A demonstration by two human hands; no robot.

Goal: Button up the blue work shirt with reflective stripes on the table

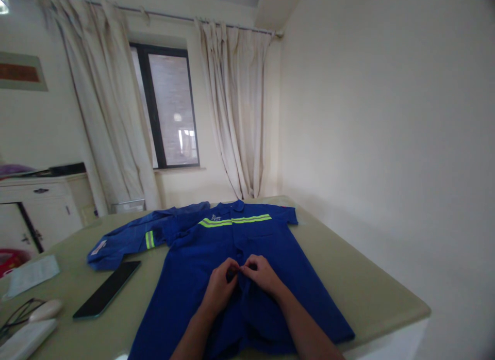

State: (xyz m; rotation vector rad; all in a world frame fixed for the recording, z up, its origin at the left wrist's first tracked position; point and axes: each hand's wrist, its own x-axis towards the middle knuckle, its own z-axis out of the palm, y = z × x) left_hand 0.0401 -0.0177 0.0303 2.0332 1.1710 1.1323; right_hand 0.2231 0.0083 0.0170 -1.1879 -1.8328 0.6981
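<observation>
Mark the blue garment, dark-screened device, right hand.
Blue garment [209, 246]: head view, on its front.
Dark-screened device [108, 290]: head view, on its screen.
Right hand [263, 273]: head view, on its back.

Soft, diffuse light fills the room, moderate rather than bright, with mostly faint shadows. A glowing glass light fitting [3, 7] is cut off at the upper left corner. The window pane [172, 107] carries pale reflections, one a round spot. The right-hand wall [379, 117] greys towards its outer edge, darkest in the upper corner. Folds of the blue work shirt [266, 249] sink into shade, while its yellow-green reflective strip [251, 218] stands out. Wide-angle distortion slants the curtains [106, 92]; fine detail is smeared, the chest lettering [215, 217] unreadable.
</observation>
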